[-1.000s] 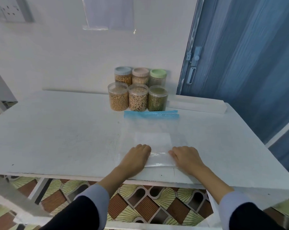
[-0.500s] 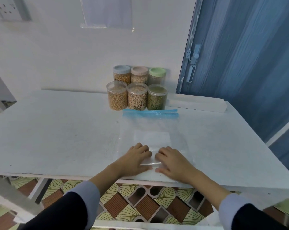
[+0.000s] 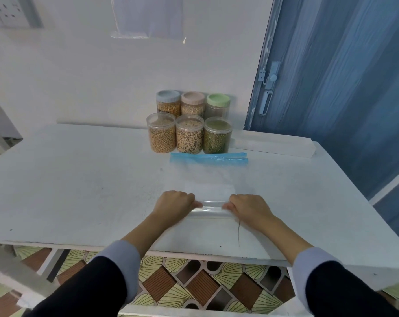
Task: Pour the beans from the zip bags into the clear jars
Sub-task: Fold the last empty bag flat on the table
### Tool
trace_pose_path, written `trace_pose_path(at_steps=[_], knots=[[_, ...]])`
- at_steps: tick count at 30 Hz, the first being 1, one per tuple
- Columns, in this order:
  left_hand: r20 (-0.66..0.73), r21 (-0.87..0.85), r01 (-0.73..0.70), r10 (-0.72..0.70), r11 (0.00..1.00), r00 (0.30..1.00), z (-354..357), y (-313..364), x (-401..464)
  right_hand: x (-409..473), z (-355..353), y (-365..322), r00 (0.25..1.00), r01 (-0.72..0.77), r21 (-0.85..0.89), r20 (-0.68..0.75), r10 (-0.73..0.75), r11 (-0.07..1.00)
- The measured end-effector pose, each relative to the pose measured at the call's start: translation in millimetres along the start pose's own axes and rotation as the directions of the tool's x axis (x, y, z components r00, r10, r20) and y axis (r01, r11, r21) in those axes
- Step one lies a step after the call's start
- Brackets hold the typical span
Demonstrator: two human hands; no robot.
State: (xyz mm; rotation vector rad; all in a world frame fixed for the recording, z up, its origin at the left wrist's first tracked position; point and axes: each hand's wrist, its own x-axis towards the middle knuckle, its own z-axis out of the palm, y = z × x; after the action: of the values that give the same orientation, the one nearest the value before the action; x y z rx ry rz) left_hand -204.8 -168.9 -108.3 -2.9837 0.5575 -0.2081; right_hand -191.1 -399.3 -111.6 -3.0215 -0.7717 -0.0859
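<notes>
An empty clear zip bag (image 3: 207, 177) with a blue zip strip lies flat on the white table (image 3: 79, 184), its near end rolled into a tube. My left hand (image 3: 174, 203) grips the roll's left end and my right hand (image 3: 247, 207) grips its right end, fingers curled over it. Three open clear jars stand in a row behind the bag: yellow beans (image 3: 162, 133), speckled beans (image 3: 190, 135) and green beans (image 3: 217, 136).
Behind the open jars stand three lidded jars with blue (image 3: 168, 104), pink (image 3: 192, 104) and green (image 3: 218, 106) lids, against the wall. A long white box (image 3: 274, 145) lies at the back right. A blue door (image 3: 331, 88) is on the right.
My hands moved apart from the bag's middle to the two ends of the roll and curled round it. The rolled part has moved further up the bag.
</notes>
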Motion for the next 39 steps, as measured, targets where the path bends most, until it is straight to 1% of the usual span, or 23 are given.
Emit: trace_pose_path(at_steps=[2,3,6,8,10,11,12,13,14,15,17,18,20,22,24,27,29,32,34,35,37,38,39], knots=[[0.029,0.078,0.024,-0.027,0.997,0.999,2.4,-2.0,4.8,4.4,0.5,1.2,1.0,-0.006,-0.021,0.015,0.006,1.0],[0.029,0.077,0.032,-0.034,0.996,0.999,6.4,-3.1,5.6,5.2,4.0,1.9,1.0,-0.004,-0.023,0.016,0.004,1.0],[0.006,0.014,0.103,-0.103,0.995,0.995,14.7,-4.7,8.1,7.1,9.7,2.2,0.998,-0.054,0.003,0.029,0.054,0.999],[0.024,-0.009,0.148,-0.147,0.989,0.989,13.0,-2.6,9.3,7.4,11.2,1.5,0.998,-0.063,0.012,0.015,0.063,0.998],[0.031,-0.085,0.184,-0.182,0.979,0.983,14.4,-3.2,10.5,7.9,10.3,0.8,0.996,-0.09,0.022,0.012,0.09,0.996],[0.018,-0.132,0.194,-0.194,0.972,0.981,14.8,-3.7,8.8,8.8,11.6,0.6,0.995,-0.095,0.029,-0.008,0.095,0.995],[-0.039,-0.178,0.192,-0.202,0.965,0.979,14.6,-4.9,7.4,9.9,13.8,2.3,0.994,-0.09,0.035,-0.057,0.092,0.995],[-0.122,-0.185,0.141,-0.165,0.973,0.979,18.3,-6.7,6.4,10.2,16.7,4.1,0.989,-0.063,0.047,-0.133,0.069,0.997],[-0.137,-0.245,0.108,-0.144,0.964,0.98,19.0,-6.3,3.5,10.2,21.3,6.6,0.977,-0.024,0.068,-0.21,0.038,0.997],[-0.187,-0.257,0.069,-0.12,0.964,0.975,22.5,-7.9,2.9,10.4,25.5,8.7,0.958,0.021,0.087,-0.286,0.005,0.996],[-0.202,-0.378,-0.04,-0.041,0.925,0.978,27.1,-12.7,1.8,11.6,33.3,9.8,0.92,0.133,0.088,-0.381,-0.09,0.987],[-0.197,-0.403,-0.08,-0.001,0.912,0.98,25.1,-15.0,0.7,13.0,34.5,8.5,0.903,0.193,0.064,-0.403,-0.151,0.979],[-0.219,-0.399,-0.166,0.083,0.902,0.972,27.0,-20.4,-3.6,14.0,35.6,6.6,0.881,0.246,0.063,-0.431,-0.196,0.967],[-0.298,-0.354,-0.239,0.133,0.904,0.945,29.1,-26.5,-10.4,8.9,36.8,10.5,0.869,0.274,0.095,-0.451,-0.204,0.957],[-0.366,-0.316,-0.303,0.178,0.899,0.913,35.5,-34.5,-20.9,-2.2,36.8,16.2,0.888,0.293,0.17,-0.412,-0.202,0.941],[-0.349,-0.319,-0.315,0.199,0.894,0.916,39.7,-44.7,-33.7,-13.6,35.3,25.1,0.912,0.303,0.195,-0.342,-0.225,0.933],[-0.343,-0.334,-0.313,0.195,0.889,0.919,39.3,-47.0,-33.0,-13.1,33.2,28.2,0.902,0.294,0.163,-0.373,-0.217,0.942],[-0.357,-0.419,-0.232,0.076,0.878,0.931,34.7,-46.5,-28.2,-6.9,26.5,29.5,0.879,0.224,0.154,-0.459,-0.131,0.962],[-0.353,-0.413,-0.117,-0.04,0.903,0.935,31.7,-48.3,-22.8,-0.5,18.7,26.5,0.89,0.153,0.16,-0.45,-0.066,0.975],[-0.321,-0.409,-0.054,-0.089,0.911,0.943,29.8,-48.0,-18.9,3.0,14.6,25.0,0.922,0.095,0.177,-0.386,-0.019,0.98],[-0.192,-0.427,0.078,-0.175,0.901,0.966,23.6,-45.5,-9.5,12.5,9.0,23.9,0.984,-0.06,0.187,-0.155,0.09,0.981],[-0.124,-0.432,0.139,-0.211,0.891,0.97,22.0,-44.1,-3.7,17.2,5.7,23.7,0.99,-0.114,0.144,-0.066,0.124,0.983],[-0.069,-0.439,0.195,-0.249,0.877,0.966,20.3,-42.7,2.2,21.8,4.5,24.1,0.99,-0.138,0.1,-0.024,0.141,0.985]])
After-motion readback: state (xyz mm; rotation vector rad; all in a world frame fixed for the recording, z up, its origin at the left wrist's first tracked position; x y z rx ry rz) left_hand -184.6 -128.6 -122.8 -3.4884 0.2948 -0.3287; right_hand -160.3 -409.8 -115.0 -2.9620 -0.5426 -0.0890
